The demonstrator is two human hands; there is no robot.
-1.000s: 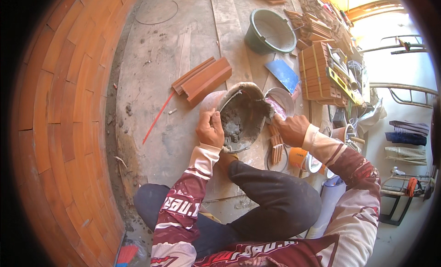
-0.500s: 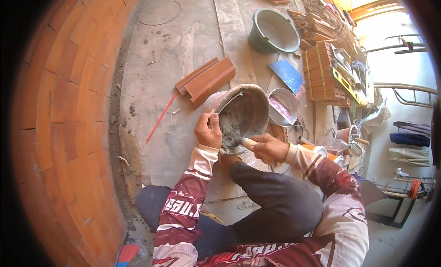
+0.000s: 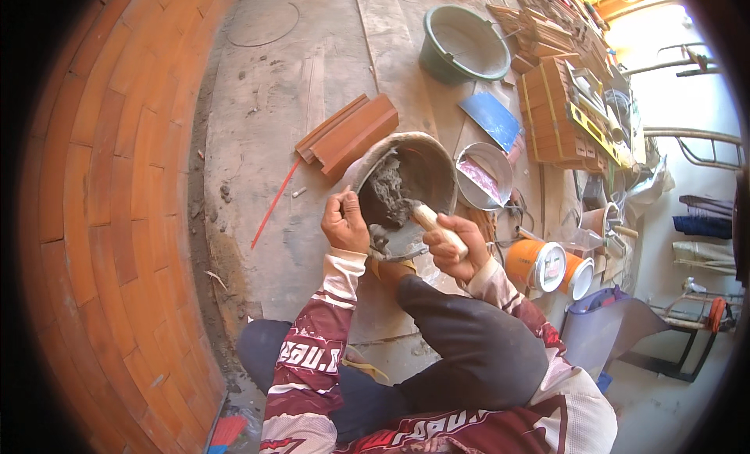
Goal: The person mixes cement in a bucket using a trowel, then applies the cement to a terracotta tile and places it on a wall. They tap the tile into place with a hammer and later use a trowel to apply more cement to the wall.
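A round bucket (image 3: pixel 429 155) tilts toward me just above my crossed legs, with wet grey mortar (image 3: pixel 386 190) inside. My left hand (image 3: pixel 346 221) grips its near-left rim, thumb on top. In my right hand (image 3: pixel 458 247) is the pale wooden handle of a trowel (image 3: pixel 429 219), fingers wrapped round it. The trowel's blade is mostly hidden in the mortar, low in the bucket. Some mortar shows at the bucket's near lip.
Two terracotta profile tiles (image 3: pixel 361 134) lie beyond the bucket, beside a red strip (image 3: pixel 275 205). A green bucket (image 3: pixel 466 45), a blue sheet (image 3: pixel 491 119), a white basin (image 3: pixel 485 177), orange pails (image 3: pixel 536 265) and stacked bricks (image 3: pixel 549 114) stand right. A tiled wall (image 3: pixel 117 219) rises left.
My right hand has dropped slightly and turned, so the trowel handle slants more steeply. The mortar has shifted in the bucket, and some now shows at its near lip.
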